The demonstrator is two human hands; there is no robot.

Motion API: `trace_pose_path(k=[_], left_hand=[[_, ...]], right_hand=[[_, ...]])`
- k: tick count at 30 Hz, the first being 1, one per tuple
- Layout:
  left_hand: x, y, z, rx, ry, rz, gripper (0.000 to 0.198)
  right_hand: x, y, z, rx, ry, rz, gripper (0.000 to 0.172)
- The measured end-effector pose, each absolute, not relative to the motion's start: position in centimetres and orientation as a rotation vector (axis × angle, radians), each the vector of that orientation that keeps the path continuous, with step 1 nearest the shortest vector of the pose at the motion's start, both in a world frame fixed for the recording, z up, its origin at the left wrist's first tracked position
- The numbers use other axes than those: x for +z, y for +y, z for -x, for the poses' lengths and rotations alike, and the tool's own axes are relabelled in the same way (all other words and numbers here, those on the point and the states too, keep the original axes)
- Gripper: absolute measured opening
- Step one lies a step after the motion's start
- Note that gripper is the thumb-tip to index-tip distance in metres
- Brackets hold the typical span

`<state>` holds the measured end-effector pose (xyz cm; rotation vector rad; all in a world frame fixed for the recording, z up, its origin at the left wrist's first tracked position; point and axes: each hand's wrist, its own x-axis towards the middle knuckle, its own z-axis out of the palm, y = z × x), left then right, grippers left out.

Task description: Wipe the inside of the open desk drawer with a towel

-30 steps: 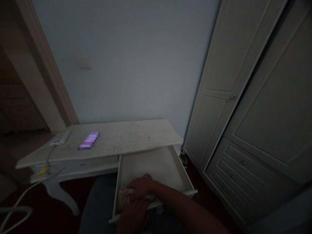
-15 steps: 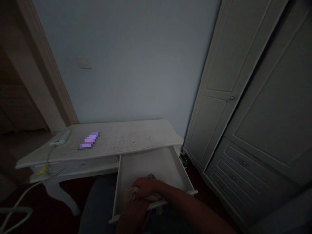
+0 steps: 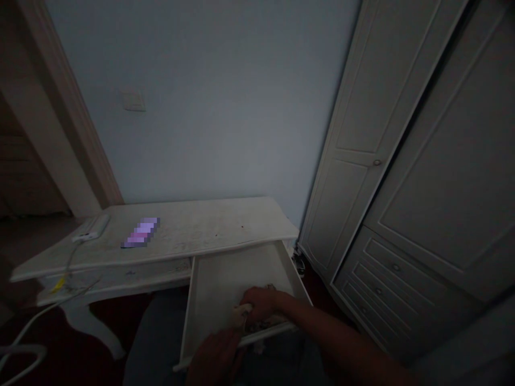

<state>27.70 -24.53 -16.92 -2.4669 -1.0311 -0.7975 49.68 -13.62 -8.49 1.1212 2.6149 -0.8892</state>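
A white drawer (image 3: pixel 217 289) stands pulled out of the white desk. Inside it, toward the front right, my right hand (image 3: pixel 261 304) is closed on a crumpled, light-coloured cloth (image 3: pixel 240 313) with a darker pattern on part of it. The cloth is pressed down on the drawer floor, and much of it is hidden under the hand. My left hand (image 3: pixel 217 348) lies over the drawer's front edge with its fingers bent round it, just left of the cloth.
On the white desk (image 3: pixel 213 220) lie a phone (image 3: pixel 140 232) with a blurred screen and a white power strip (image 3: pixel 90 228). Its cable (image 3: pixel 36 319) hangs at the left. A wardrobe (image 3: pixel 346 177) stands to the right, with shoes (image 3: pixel 298 264) on the floor beside it.
My right hand has slid the cloth rightward along the drawer front, away from my left hand. The left hand stays at the front edge. The view has shifted slightly.
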Motion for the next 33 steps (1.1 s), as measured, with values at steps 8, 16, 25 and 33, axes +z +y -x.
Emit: trace_pose_path(k=[8, 16, 25, 33], left_hand=[[-18.3, -24.7, -28.2, -0.874, -1.095, 2.375, 0.024], [-18.0, -24.8, -28.1, -0.763, -1.086, 2.372, 0.019], [-18.7, -24.5, -28.2, -0.812, -1.072, 2.362, 0.021], [-16.9, -24.0, -25.9, -0.749, -1.032, 2.451, 0.026]], right_hand=[[-5.6, -15.1, -53.9, -0.579, 2.450, -1.398, 0.025], [-5.5, -15.5, -54.0, -0.328, 2.402, -1.608, 0.026], [-6.1, -15.6, -53.6, -0.128, 2.471, -1.794, 0.058], [-8.5, -16.1, -54.4, -0.180, 2.548, -1.582, 0.080]])
